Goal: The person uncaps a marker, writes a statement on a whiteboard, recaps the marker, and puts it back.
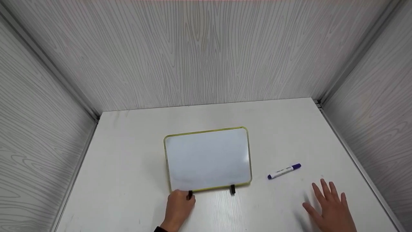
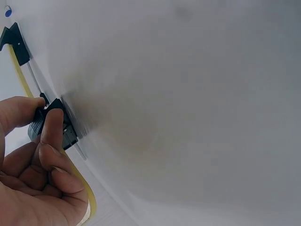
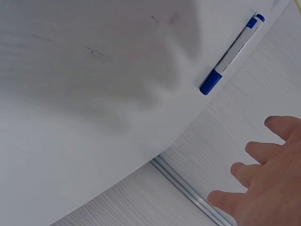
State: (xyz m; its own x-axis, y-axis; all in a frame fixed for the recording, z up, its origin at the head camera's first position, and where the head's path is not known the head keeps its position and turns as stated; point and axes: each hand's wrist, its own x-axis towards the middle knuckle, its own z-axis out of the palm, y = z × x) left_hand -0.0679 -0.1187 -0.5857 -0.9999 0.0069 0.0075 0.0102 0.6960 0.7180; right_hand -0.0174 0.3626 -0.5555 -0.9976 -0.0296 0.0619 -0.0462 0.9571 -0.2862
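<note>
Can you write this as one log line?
left hand: pinches whiteboard clip | right hand: open, near marker | whiteboard: blank

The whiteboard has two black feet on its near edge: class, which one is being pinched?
The left foot, pinched by the left hand; the right foot stands untouched, nearer the marker.

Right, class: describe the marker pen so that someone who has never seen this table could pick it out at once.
Start at the white table walled in by grey wood-grain panels, and find the small whiteboard with the yellow-green frame standing near its middle. Just right of the board, ahead of the open right hand, lies the marker pen. It is the only loose item: a white barrel with blue at both ends.
</note>
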